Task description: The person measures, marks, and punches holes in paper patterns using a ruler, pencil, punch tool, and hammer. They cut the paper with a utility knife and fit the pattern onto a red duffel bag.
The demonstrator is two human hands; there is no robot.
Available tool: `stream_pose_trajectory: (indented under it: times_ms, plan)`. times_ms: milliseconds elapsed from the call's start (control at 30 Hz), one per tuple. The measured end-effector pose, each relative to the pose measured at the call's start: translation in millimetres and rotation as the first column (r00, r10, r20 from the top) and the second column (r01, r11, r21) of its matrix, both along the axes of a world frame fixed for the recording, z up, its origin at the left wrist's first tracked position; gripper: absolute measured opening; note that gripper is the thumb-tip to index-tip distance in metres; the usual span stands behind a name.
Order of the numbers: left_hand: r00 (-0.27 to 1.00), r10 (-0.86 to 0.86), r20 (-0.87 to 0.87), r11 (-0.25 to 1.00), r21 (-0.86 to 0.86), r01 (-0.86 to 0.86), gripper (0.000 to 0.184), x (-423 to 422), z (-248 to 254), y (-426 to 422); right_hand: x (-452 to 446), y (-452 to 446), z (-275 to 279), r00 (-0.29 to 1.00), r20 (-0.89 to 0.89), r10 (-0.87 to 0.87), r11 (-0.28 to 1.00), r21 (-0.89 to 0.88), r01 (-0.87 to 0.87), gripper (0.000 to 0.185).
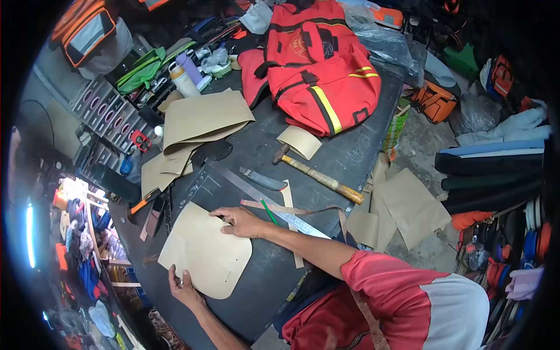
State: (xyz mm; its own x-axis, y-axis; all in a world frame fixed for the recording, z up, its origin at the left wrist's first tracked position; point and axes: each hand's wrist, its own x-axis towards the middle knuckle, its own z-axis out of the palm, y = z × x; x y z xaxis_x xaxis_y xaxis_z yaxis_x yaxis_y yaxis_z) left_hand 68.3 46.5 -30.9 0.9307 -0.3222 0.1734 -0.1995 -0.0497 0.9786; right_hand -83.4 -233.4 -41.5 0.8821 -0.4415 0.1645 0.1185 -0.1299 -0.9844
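A tan paper pattern piece (204, 251) with rounded corners and small marks lies on the dark work table (274, 280). My right hand (239, 223) rests on its upper right edge, fingers apart. At the lower left edge is my left hand (185, 287), a ring on one finger, its spread fingertips touching the paper. Just past my right hand lie a measuring tape (291, 209), a green pencil (269, 211) and a metal ruler (303, 225). A knife with a dark blade (262, 179) and a wooden-handled hammer (318, 175) lie farther up.
A red bag (326, 87) with yellow stripes covers the table's far end. Folded brown paper (204, 116) and bottles (184, 81) stand at the left back. More paper sheets (411, 201) hang or lie beyond the right edge. Fabric rolls (496, 169) are stacked at far right.
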Motion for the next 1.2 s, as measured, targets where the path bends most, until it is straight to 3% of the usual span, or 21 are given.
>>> stream_pose_trajectory:
  times_ms: [67, 167, 233, 300, 333, 400, 433, 467, 500, 533, 567, 633, 700, 767, 867, 900, 933, 1033, 1100, 1200]
  plan:
    - [1.000, 0.009, -0.012, 1.000, -0.011, -0.009, 0.052, 0, 2, -4, -11, 1, 16, 0.998, -0.058, 0.008, 0.996, 0.086, -0.003, 0.075]
    - [0.998, 0.019, -0.056, 0.999, -0.024, -0.021, 0.053, 0, 4, -6, -4, 1, 5, 0.999, -0.054, 0.001, 0.998, 0.062, 0.002, 0.075]
    - [0.999, 0.019, -0.035, 1.000, -0.014, -0.019, 0.052, 3, 0, -2, -4, 1, 5, 0.996, -0.086, 0.012, 0.996, 0.091, -0.004, 0.066]
    - [0.998, 0.007, -0.066, 0.999, -0.048, -0.010, 0.055, 2, 0, 2, 1, 1, -3, 0.995, -0.094, 0.011, 0.998, -0.055, -0.016, 0.056]
    - [0.996, -0.006, -0.094, 0.996, -0.091, -0.002, 0.057, -2, 6, -4, 3, 5, -5, 0.996, 0.020, -0.092, 0.991, -0.095, 0.094, 0.042]
    - [0.997, 0.044, -0.061, 0.999, 0.012, -0.044, 0.062, -11, 20, -12, 9, 5, -9, 0.988, -0.090, -0.122, 0.958, -0.272, 0.094, 0.032]
    - [0.997, 0.071, -0.019, 0.997, 0.022, -0.071, 0.067, 6, 4, 0, 18, 11, -22, 0.985, 0.024, -0.173, 0.957, -0.233, 0.174, 0.023]
    - [1.000, 0.012, -0.021, 1.000, 0.024, -0.012, 0.066, 6, 4, 1, 9, 2, -5, 0.996, -0.082, -0.019, 0.999, -0.034, 0.016, 0.021]
    - [0.999, -0.040, -0.035, 0.995, 0.089, 0.043, 0.066, -5, 15, -5, 9, 9, -6, 0.994, -0.042, -0.097, 0.994, -0.050, 0.095, 0.020]
    - [0.995, 0.037, -0.096, 0.996, 0.085, -0.029, 0.064, -22, 25, -16, 2, 7, 4, 0.987, 0.005, -0.161, 0.982, -0.094, 0.161, 0.020]
    - [0.981, 0.129, -0.145, 0.990, 0.066, -0.121, 0.063, -31, 37, -30, -7, 4, 16, 0.992, -0.045, -0.119, 0.992, -0.044, 0.117, 0.020]
    - [0.985, 0.077, -0.158, 0.990, 0.132, -0.056, 0.075, -17, 24, -20, -42, -11, 60, 0.989, -0.103, -0.102, 0.994, 0.039, 0.107, 0.021]
    - [0.960, 0.028, -0.279, 0.997, 0.079, -0.006, 0.084, -48, 25, -29, -75, -24, 80, 0.977, -0.074, -0.202, 0.979, -0.016, 0.201, 0.023]
    - [0.923, 0.086, -0.375, 0.981, 0.194, -0.013, 0.088, -62, 14, -34, -133, -44, 118, 0.951, -0.075, -0.299, 0.952, 0.052, 0.303, 0.025]
    - [0.918, -0.045, -0.394, 0.921, 0.340, 0.191, 0.086, -94, 16, -58, -209, -65, 123, 0.821, 0.139, -0.554, 0.829, 0.186, 0.527, 0.023]
    - [0.882, -0.117, -0.457, 0.906, 0.314, 0.283, 0.082, -115, 31, -83, -241, -73, 127, 0.740, 0.179, -0.649, 0.761, 0.129, 0.636, 0.021]
    - [0.914, -0.070, -0.399, 0.851, 0.455, 0.264, 0.082, -146, 59, -111, -280, -84, 133, 0.729, 0.132, -0.672, 0.741, 0.118, 0.661, 0.021]
    - [0.882, -0.135, -0.451, 0.835, 0.428, 0.346, 0.090, -147, 49, -135, -382, -107, 137, 0.717, -0.063, -0.695, 0.671, 0.301, 0.677, 0.020]
    - [0.909, -0.013, -0.417, 0.747, 0.600, 0.286, 0.100, -161, 47, -155, -437, -111, 119, 0.652, -0.104, -0.751, 0.601, 0.301, 0.740, 0.018]
    - [0.912, -0.100, -0.398, 0.693, 0.630, 0.351, 0.107, -162, 42, -149, -493, -104, 86, 0.598, -0.258, -0.759, 0.506, 0.345, 0.791, 0.019]
